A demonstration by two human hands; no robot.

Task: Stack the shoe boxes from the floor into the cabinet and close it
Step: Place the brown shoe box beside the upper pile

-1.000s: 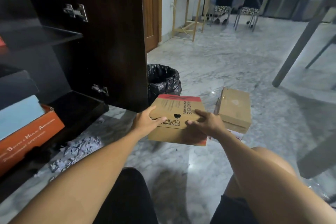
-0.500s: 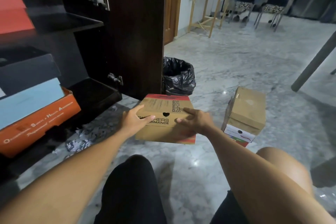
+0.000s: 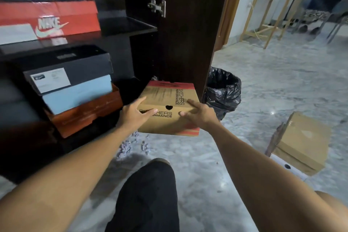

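The brown shoe box is off the floor, held level in front of the open cabinet, just beside the stack on the bottom shelf where a black box, a pale blue box and an orange box lie one on another. The left hand is clamped on the near left corner, thumb across the front face and fingers over the lid; the right hand is clamped on the near right corner the same way, so the box is squeezed between the two palms. It looks like thin cardboard with a loose lid: stiff enough along its edges and corners, but likely to bow in if pressed at the middle of a panel. Its weight is probably modest, a pair of shoes at most, and whatever is inside could slide and shift the balance if the box tips. The surface seems dry and matte, so slipping is not much of a worry. The best hold is what is in use here, at the corners with a finger on top to keep the lid down. A second brown box sits on the marble floor well to the right, on top of a white one, and a bin with a black bag stands behind the cabinet door.
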